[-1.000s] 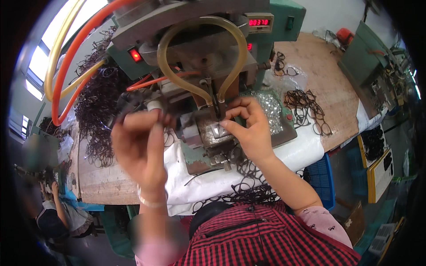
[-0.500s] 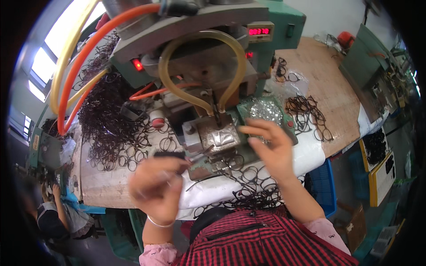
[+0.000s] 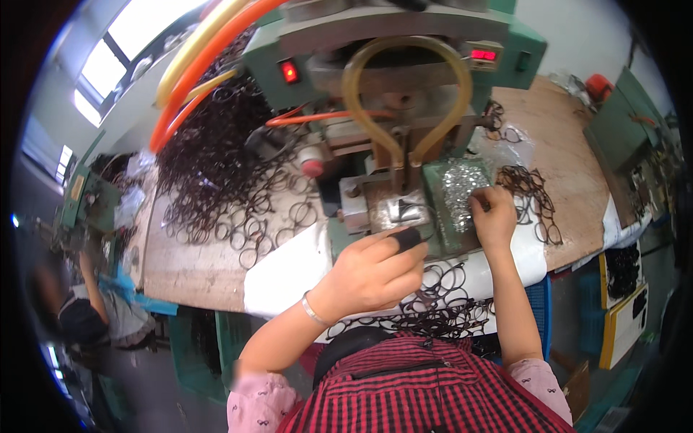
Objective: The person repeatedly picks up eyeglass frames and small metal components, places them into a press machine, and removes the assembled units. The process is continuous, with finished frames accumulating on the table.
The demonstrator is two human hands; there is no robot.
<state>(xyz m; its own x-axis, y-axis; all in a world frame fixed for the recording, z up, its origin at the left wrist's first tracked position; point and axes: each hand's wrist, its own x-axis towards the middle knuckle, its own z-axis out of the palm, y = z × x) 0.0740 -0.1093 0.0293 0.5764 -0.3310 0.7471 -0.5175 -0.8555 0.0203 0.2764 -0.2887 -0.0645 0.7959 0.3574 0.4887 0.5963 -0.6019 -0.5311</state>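
Left hand (image 3: 377, 274): fingers curled beside a thin dark frame (image 3: 435, 222), seen just beyond the fingertips near the metal block (image 3: 397, 209); whether the grip is clamped on it, cannot tell. Right hand (image 3: 495, 220): fingertips bunched at the small shiny pieces (image 3: 462, 184), which lie just ahead and to the left of that grip in the green tray (image 3: 442, 222); a held piece cannot be made out. Judgement: steady the frame with the left, lift one piece by its edges with the right.
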